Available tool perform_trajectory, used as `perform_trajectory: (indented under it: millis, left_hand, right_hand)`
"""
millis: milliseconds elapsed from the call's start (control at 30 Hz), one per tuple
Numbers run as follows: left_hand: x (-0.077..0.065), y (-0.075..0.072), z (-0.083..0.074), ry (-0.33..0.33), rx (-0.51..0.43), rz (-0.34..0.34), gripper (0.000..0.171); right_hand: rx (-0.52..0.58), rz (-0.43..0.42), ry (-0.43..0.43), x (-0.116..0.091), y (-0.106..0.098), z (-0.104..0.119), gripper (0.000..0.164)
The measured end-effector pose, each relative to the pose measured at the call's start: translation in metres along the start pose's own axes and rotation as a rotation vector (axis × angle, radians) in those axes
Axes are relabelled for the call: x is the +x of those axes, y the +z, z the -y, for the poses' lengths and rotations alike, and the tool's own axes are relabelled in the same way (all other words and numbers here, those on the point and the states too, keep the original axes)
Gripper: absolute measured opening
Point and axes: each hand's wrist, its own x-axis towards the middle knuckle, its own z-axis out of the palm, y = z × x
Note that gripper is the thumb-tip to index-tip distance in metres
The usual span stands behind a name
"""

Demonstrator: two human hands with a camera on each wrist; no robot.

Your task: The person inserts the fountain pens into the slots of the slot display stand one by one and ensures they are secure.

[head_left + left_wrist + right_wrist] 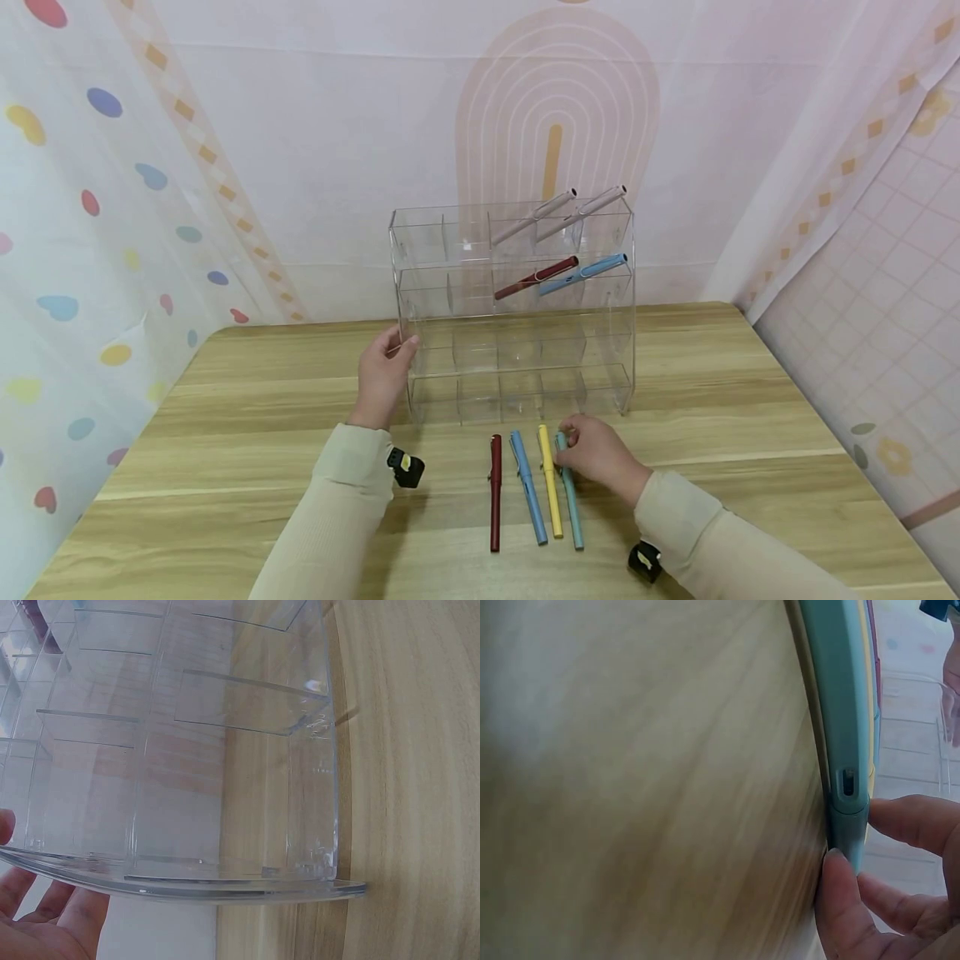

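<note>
A clear acrylic pen rack with tiered, divided shelves stands on the table. My left hand grips its left side panel; in the left wrist view the thumb lies inside the panel and the fingers outside. In front of the rack, my right hand pinches a teal pen near its upper end. The right wrist view shows thumb and fingers at either side of the teal barrel, which lies along the tabletop. Left of it lie a yellow pen, a blue pen and a dark red pen.
Two pale pink pens lean in the rack's top tier, toward the right. Below them sit another dark red pen and a light blue pen. A patterned cloth backdrop hangs behind the wooden table.
</note>
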Motion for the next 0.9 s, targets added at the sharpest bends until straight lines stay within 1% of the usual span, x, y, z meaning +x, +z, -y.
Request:
perform_trajectory:
  millis: [233, 500, 700, 900]
  left_hand:
    - [-0.0002, -0.0006, -0.0003, 0.006, 0.003, -0.002, 0.038]
    - [-0.0004, -0.0006, -0.0008, 0.012, 0.013, -0.007, 0.038]
    - [-0.0007, -0.0002, -0.0021, 0.009, 0.005, -0.006, 0.038]
    - [-0.0002, 0.0001, -0.0022, 0.002, 0.005, 0.000, 0.038]
  right_hand:
    - [-0.126, 0.020, 0.001, 0.0057, 0.0010, 0.0012, 0.043]
    - [-0.160, 0.023, 0.005, 0.0093, 0.0022, 0.0019, 0.038]
    - [-0.128, 0.026, 0.024, 0.0078, 0.0002, 0.0029, 0.029]
    - [-0.011, 0.026, 0.060, 0.0064, -0.0049, 0.0014, 0.027]
